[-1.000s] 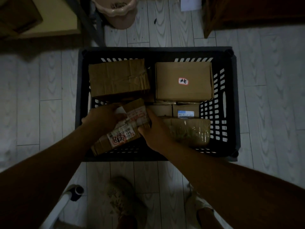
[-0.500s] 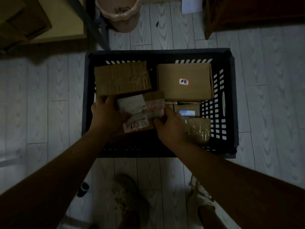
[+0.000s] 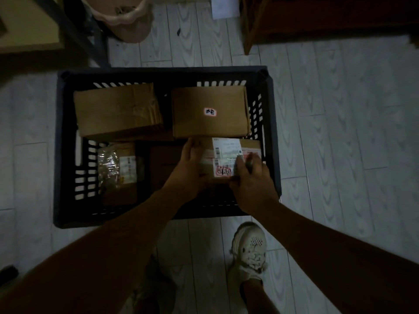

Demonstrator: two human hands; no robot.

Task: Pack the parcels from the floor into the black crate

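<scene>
The black crate [image 3: 59, 141] stands on the pale plank floor right in front of my feet. Both hands hold a small cardboard parcel with white and red labels [image 3: 223, 152] in the crate's near right part. My left hand [image 3: 189, 168] grips its left end and my right hand [image 3: 251, 180] its near right corner. Behind it lie a brown box with a small sticker [image 3: 209, 111] and a taped brown box [image 3: 118, 109] at the far left. A plastic-wrapped parcel [image 3: 118, 166] lies near left, and a dark flat parcel [image 3: 163, 164] sits in the middle.
A beige plastic bin [image 3: 122, 18] stands beyond the crate beside a dark table leg [image 3: 74, 30]. Dark wooden furniture [image 3: 317, 17] fills the far right. My feet in pale shoes [image 3: 251, 248] stand just near the crate's front edge.
The labelled parcel went from the crate's near left, tilted, across to the near right, now lying level, both hands still on it. The camera view shifted, so the crate sits further left.
</scene>
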